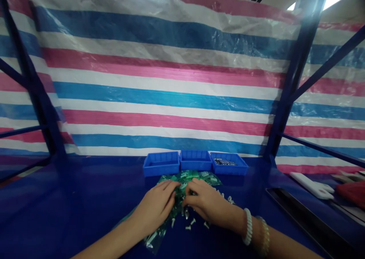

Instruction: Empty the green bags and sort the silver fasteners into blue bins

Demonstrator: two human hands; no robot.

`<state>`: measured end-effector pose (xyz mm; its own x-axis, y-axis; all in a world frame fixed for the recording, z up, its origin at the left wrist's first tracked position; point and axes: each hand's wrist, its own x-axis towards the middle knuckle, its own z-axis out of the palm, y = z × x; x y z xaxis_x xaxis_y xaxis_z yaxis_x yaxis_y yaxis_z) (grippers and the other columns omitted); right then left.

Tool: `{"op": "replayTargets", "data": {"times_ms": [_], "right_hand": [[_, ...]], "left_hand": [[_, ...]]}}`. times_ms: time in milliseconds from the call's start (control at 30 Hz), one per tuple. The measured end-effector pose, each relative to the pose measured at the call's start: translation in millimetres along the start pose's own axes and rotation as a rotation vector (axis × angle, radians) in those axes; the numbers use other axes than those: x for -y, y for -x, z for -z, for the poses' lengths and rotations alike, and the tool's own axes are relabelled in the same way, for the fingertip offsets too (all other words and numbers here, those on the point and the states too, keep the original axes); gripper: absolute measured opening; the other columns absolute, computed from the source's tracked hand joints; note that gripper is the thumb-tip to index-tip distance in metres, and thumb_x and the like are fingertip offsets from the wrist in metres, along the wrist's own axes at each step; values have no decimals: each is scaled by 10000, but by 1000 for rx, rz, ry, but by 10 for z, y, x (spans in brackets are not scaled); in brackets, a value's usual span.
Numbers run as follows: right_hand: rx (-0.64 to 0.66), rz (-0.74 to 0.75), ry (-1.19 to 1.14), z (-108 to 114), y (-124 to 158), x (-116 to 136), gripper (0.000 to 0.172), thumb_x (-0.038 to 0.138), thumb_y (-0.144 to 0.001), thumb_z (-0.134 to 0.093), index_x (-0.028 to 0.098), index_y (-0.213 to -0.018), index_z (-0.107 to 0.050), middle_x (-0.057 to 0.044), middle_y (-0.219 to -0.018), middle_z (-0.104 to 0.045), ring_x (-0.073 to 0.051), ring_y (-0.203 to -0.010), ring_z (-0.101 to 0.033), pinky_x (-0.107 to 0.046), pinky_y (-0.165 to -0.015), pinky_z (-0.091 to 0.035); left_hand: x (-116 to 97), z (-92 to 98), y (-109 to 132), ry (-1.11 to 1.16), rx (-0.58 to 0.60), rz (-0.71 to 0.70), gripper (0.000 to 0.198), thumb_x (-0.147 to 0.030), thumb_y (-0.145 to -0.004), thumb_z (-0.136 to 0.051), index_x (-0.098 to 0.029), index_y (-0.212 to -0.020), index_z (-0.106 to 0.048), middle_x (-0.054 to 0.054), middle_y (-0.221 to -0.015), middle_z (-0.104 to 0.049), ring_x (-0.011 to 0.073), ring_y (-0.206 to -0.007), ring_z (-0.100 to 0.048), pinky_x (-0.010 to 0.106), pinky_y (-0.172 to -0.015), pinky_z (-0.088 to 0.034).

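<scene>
My left hand (157,206) and my right hand (203,202) rest side by side on a pile of green see-through plastic bags (188,178) on the blue table. The fingers of both hands curl down into the bags where they meet, pinching the plastic. Small white plastic parts (190,224) lie loose on the table below and between my hands. A white coil band and a bead bracelet circle my right wrist (248,227).
Three blue trays stand in a row behind the bags: left (161,164), middle (196,160), and right (229,164), the right one holding dark metal pieces. A striped tarp hangs behind a dark blue frame. White and red objects (313,186) lie at the right.
</scene>
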<state>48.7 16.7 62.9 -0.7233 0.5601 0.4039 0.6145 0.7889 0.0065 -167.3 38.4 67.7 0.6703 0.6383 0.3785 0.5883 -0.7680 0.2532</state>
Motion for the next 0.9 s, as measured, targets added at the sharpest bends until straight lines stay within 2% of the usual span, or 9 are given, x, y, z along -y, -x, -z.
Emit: {"op": "replayTargets", "data": {"times_ms": [167,300,400,533,733,833,900], "right_hand": [[1,14,28,-36,3,-16,188,197,-974,-474,271,-1015,-643,-21,-982,-569,-183,-915,-481,-315,-761,-337],[28,25,151,-12,-15,-1,131,246,-970,-494,211,-983,-620,-35,-967,-573,-198,-905,-469,-332,-772,-336],[49,13,157,42,-22,7,103,256,-944,-535,185,-975,-602,-48,-1004,-571,-207,-925,-468,-340,-793,-341],[62,-11,82,68,-17,13,171,201,-955,-501,258,-1078,-606,-30,-992,-567,-196,-920,-483,-325,-771,-344],[52,-92,-3,-17,10,-11,79,263,-900,-612,225,-958,-650,-38,-997,-571,-208,-933,-508,-333,-770,-379],[-22,-90,-121,-12,30,-52,57,237,-890,-621,209,-932,-646,-48,-1031,-585,-208,-968,-525,-348,-823,-406],[-113,-155,-289,22,44,-87,53,213,-880,-627,191,-928,-632,-46,-988,-613,-190,-931,-561,-326,-818,-440]], "left_hand": [[-30,-90,-9,46,-59,31,295,-163,-954,-312,-163,-1132,-547,111,-1107,-610,245,-1074,-551,446,-929,-466],[-67,-124,-9,74,-83,38,284,-156,-948,-331,-176,-1127,-551,109,-1126,-594,247,-1080,-532,461,-926,-456],[-84,-128,-4,103,-105,22,296,-139,-939,-344,-181,-1144,-553,109,-1138,-585,242,-1110,-510,456,-953,-444],[-86,-139,0,129,-154,26,298,-136,-925,-375,-188,-1156,-557,102,-1134,-591,239,-1118,-505,439,-966,-448],[-106,-134,-15,147,-189,33,278,-139,-920,-399,-198,-1143,-555,85,-1135,-604,236,-1111,-512,432,-964,-455],[-135,-85,-10,153,-218,11,269,-143,-912,-419,-204,-1132,-559,87,-1140,-599,242,-1122,-507,440,-971,-446],[-161,-38,2,177,-259,0,259,-158,-911,-424,-205,-1122,-567,92,-1141,-597,248,-1128,-510,437,-965,-446]]}}
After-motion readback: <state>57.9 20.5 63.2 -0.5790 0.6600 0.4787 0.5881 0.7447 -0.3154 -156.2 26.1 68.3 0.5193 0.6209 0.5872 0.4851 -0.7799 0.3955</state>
